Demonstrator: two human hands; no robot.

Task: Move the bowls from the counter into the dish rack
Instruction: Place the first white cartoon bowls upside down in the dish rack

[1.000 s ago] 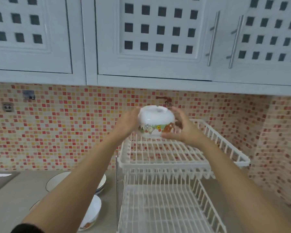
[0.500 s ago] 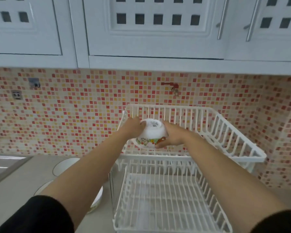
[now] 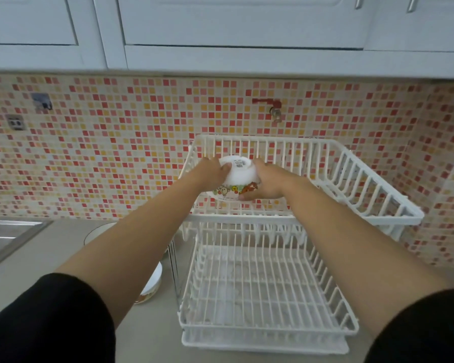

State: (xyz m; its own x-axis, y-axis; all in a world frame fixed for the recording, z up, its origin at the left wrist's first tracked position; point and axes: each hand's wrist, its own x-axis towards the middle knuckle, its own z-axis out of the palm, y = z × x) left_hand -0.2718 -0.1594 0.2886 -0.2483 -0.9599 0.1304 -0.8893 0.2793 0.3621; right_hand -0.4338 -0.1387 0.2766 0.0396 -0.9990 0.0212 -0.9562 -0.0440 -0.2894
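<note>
A white bowl with cartoon pictures (image 3: 236, 178) is upside down, its foot ring up, in the left part of the top tier of the white wire dish rack (image 3: 357, 176). My left hand (image 3: 210, 172) grips its left side and my right hand (image 3: 266, 183) grips its right side and rim. Whether the bowl rests on the wires I cannot tell. On the counter to the left of the rack, a white bowl (image 3: 152, 282) and a second bowl (image 3: 97, 231) behind it show partly from under my left forearm.
The rack's lower tier (image 3: 249, 292) holds nothing. A steel sink (image 3: 8, 234) lies at the far left. White wall cabinets (image 3: 233, 24) hang above the mosaic tile wall, which carries a red tap (image 3: 271, 106), a hook and a socket.
Both hands have lowered the upside-down bowl from above the rack down into the left part of the top tier. The view has tilted downward.
</note>
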